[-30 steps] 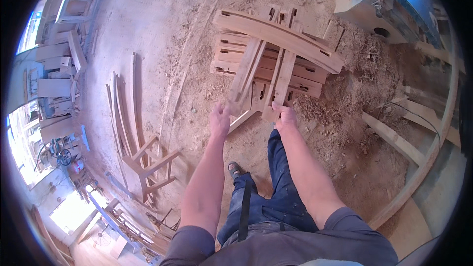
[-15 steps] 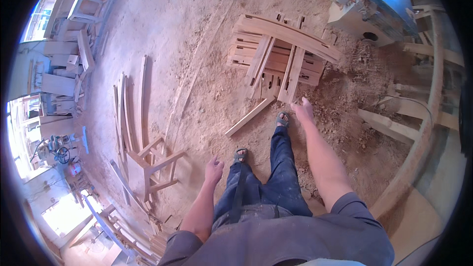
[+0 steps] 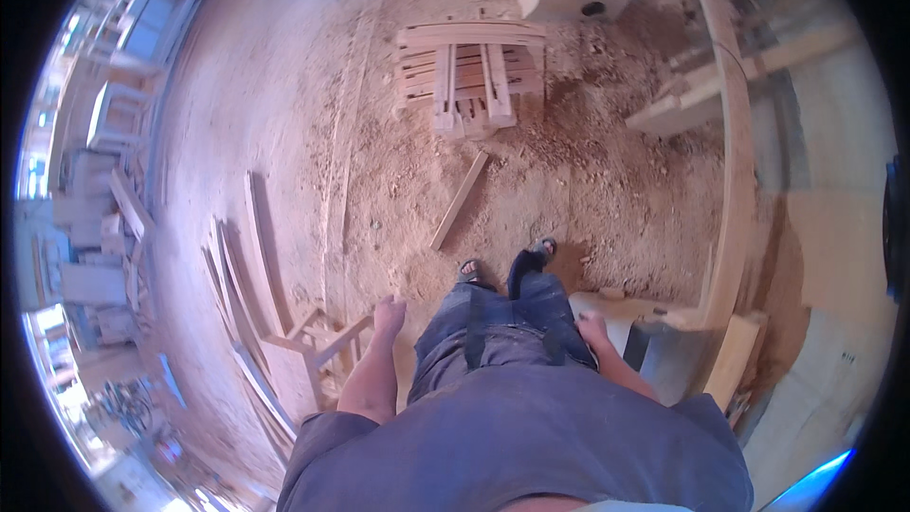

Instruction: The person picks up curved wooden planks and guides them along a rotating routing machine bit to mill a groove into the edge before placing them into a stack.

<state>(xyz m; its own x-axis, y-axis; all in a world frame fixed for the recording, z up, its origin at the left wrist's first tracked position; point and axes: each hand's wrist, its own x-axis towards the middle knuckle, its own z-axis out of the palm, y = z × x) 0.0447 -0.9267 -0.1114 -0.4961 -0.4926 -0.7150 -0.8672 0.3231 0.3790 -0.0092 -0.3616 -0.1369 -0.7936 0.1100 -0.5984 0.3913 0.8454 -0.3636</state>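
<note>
- Head view: the left hand is at the near left, just beside the frame. Nothing shows in it; the fingers look curled, but blur means I cannot tell how tightly.
- The right hand is at the near right, next to the thigh and left of the grey box. I see nothing held and cannot tell whether its fingers are spread or pressed together.
- The stack lies far off near the middle, well apart from both hands. Its bars stick out on the near side; a shin or foot catching these ends could skew the pile or slide pieces off.
- The stick lies loose on the floor between stack and feet. Stepped on, it could roll or tip, because it looks unfastened; open sandals leave the toes exposed.
- Sawdust covers much of the floor, so a sole could slip.
- On the left, a swing of the left arm could knock the frame against the long strips.
- On the right, a turn could bump the right hand on the grey box, or a hip on the beam.
</note>
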